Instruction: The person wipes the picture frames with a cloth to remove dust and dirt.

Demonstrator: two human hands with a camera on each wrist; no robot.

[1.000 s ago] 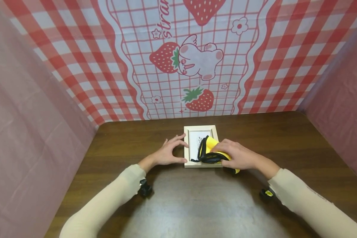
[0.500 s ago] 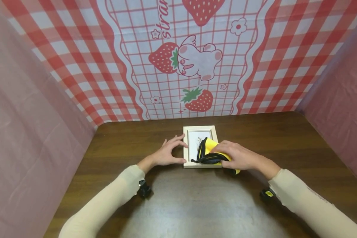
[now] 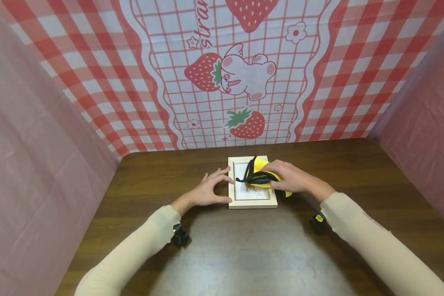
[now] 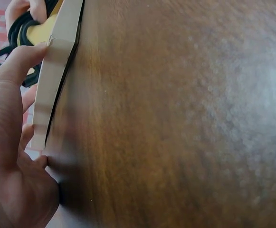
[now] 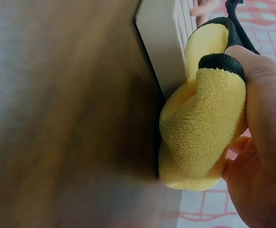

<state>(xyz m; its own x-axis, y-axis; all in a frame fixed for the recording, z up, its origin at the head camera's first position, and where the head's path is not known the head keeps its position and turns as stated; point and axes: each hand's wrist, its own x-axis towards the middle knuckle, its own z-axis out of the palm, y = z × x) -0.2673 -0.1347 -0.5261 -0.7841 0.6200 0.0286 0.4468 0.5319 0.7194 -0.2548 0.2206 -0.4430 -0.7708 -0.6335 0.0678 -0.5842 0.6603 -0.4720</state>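
- Frame [image 3: 253,204]: pale, rectangular, thick-sided, face up on the worktop [image 3: 225,250], between the two hands' fingers. Print [image 3: 244,193] inside: white with a small brownish drawing.
- Cloth [image 3: 260,163]: yellow, nubby pile, black edging, folded and bunched; lies across the frame's upper right, under the right hand's fingers, one black end poking toward the left hand's fingers.
- Right hand [image 3: 291,176]: fingers clamped on the cloth.
- Left hand [image 3: 208,192]: fingers and thumb spread apart, tips touching the frame's left side.
- In the way: cloth and right hand hide part of print and frame.
- Beyond the fingers: red-white checked backdrop [image 3: 329,98] with strawberries.
- Behind the fingers: black device [image 3: 179,236] at left wrist, another [image 3: 317,224] at right.
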